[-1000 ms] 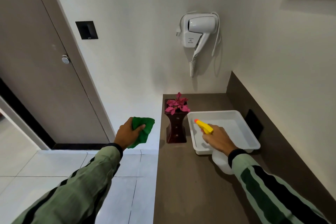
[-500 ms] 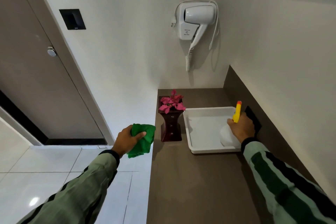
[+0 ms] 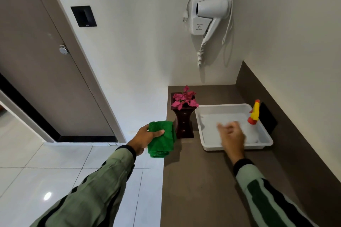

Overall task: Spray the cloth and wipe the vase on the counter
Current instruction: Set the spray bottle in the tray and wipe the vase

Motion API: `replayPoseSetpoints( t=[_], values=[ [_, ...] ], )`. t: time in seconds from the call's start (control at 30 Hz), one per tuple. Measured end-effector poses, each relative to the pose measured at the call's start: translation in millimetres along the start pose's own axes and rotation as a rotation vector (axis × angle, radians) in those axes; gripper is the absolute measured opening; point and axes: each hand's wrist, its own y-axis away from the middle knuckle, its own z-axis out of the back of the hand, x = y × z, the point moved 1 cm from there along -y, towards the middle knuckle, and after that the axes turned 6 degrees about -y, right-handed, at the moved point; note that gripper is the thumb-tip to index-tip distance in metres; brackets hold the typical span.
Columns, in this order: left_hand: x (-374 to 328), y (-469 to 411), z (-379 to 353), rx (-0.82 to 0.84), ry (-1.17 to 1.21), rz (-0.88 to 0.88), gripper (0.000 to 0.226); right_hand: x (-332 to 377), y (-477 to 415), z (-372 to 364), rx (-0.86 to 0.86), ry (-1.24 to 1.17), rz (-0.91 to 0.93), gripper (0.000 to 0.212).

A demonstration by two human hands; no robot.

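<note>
A dark red vase (image 3: 184, 123) with pink flowers (image 3: 184, 98) stands at the left edge of the brown counter (image 3: 199, 180). My left hand (image 3: 145, 138) grips a folded green cloth (image 3: 162, 139) just left of the vase, close to its side. The spray bottle (image 3: 254, 114), white with a yellow and orange head, stands in the right part of a white tray (image 3: 230, 147). My right hand (image 3: 230, 135) hovers blurred over the tray's front, fingers apart, holding nothing.
A white hair dryer (image 3: 208, 16) hangs on the wall above the counter, its coiled cord dangling. A black object (image 3: 269, 118) sits against the backsplash right of the tray. A grey door (image 3: 40, 72) and white floor tiles (image 3: 36, 180) lie to the left.
My right hand let go of the spray bottle, left it standing in the tray, and drew back to the left. My left hand brought the cloth closer to the vase.
</note>
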Motion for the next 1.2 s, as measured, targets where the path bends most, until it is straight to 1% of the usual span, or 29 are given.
replayPoseSetpoints(
  t=[0.03,0.07,0.13,0.17,0.2,0.27,0.33,0.43,0.5,0.53,0.6,0.67,0.7,0.77,0.83,0.87,0.93,1.03,1.1,1.2],
  values=[
    [-1,1,-3,0.058,0.01,0.005,0.045,6,10,-16,0.181,0.01,-0.018,0.026],
    [-2,3,-6,0.117,0.015,0.005,0.046,12,19,-31,0.357,0.004,-0.038,0.032],
    [-4,4,-13,0.237,-0.008,-0.011,0.046,23,35,-58,0.646,-0.079,-0.164,0.065],
    [-6,5,-16,0.284,-0.025,-0.024,0.046,26,40,-66,0.739,-0.131,-0.231,0.072],
    [-7,5,-17,0.308,-0.039,-0.033,0.047,26,44,-71,0.803,-0.177,-0.26,0.071],
    [-12,6,-14,0.28,-0.058,-0.041,0.052,25,47,-74,0.844,-0.238,-0.245,0.056],
    [-14,5,-11,0.221,-0.097,-0.044,0.05,20,47,-73,0.817,-0.295,-0.224,0.045],
    [-15,-1,-12,0.168,-0.143,-0.097,0.04,10,50,-78,0.789,-0.361,-0.245,0.048],
    [-22,-6,-12,0.163,-0.186,-0.147,0.039,5,50,-82,0.668,-0.396,-0.245,0.042],
    [-28,-9,-10,0.145,-0.255,-0.192,0.044,2,47,-81,0.585,-0.411,-0.249,0.037],
    [-44,-19,-2,0.046,-0.5,-0.323,0.056,-2,42,-75,0.442,-0.402,-0.255,0.03],
    [-61,-32,8,-0.07,-0.81,-0.482,0.063,-3,37,-67,0.354,-0.287,-0.207,0.024],
    [-69,-39,10,-0.096,-0.941,-0.546,0.067,-3,36,-63,0.325,-0.207,-0.161,0.024],
    [-83,-53,10,-0.075,-1.13,-0.593,0.08,-2,35,-58,0.268,-0.053,-0.066,0.028],
    [-93,-64,7,-0.018,-1.251,-0.572,0.097,-1,38,-57,0.232,0.027,-0.015,0.037],
    [-97,-69,5,0.009,-1.299,-0.554,0.103,-1,39,-58,0.22,0.046,0.002,0.044],
    [-101,-80,3,0.057,-1.36,-0.536,0.103,-5,43,-61,0.186,0.074,0.059,0.059],
    [-104,-92,2,0.122,-1.357,-0.537,0.099,-9,49,-68,0.14,0.156,0.162,0.066],
    [-107,-94,2,0.152,-1.354,-0.567,0.097,-9,55,-72,0.11,0.21,0.248,0.071],
    [-108,-99,0,0.192,-1.406,-0.625,0.095,-2,58,-85,0.013,0.27,0.409,0.078]
  ],
)
